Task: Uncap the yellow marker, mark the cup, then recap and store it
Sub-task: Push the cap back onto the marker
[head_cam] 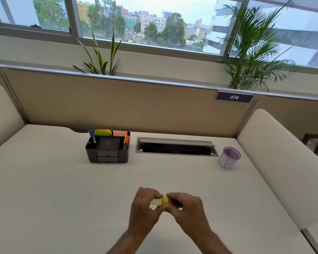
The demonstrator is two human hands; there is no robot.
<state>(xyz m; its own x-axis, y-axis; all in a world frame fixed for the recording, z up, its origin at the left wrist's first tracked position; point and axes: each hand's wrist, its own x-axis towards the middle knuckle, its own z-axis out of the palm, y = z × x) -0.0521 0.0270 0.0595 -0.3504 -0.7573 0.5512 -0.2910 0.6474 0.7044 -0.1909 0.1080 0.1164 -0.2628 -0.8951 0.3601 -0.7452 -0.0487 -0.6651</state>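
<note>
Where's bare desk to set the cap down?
Bare: the desk left of both hands, and the stretch between the hands and the black organizer. Also bare between the cable hatch and the cup side. Crowded only at the back edge. Both hands hold the yellow marker.

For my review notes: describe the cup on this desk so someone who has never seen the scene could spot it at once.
Start at the grey cable hatch set into the white desk. Just right of its right end stands the cup. It is the only round container there: a purple mesh rim and a white wrap bearing a handwritten letter B.
</note>
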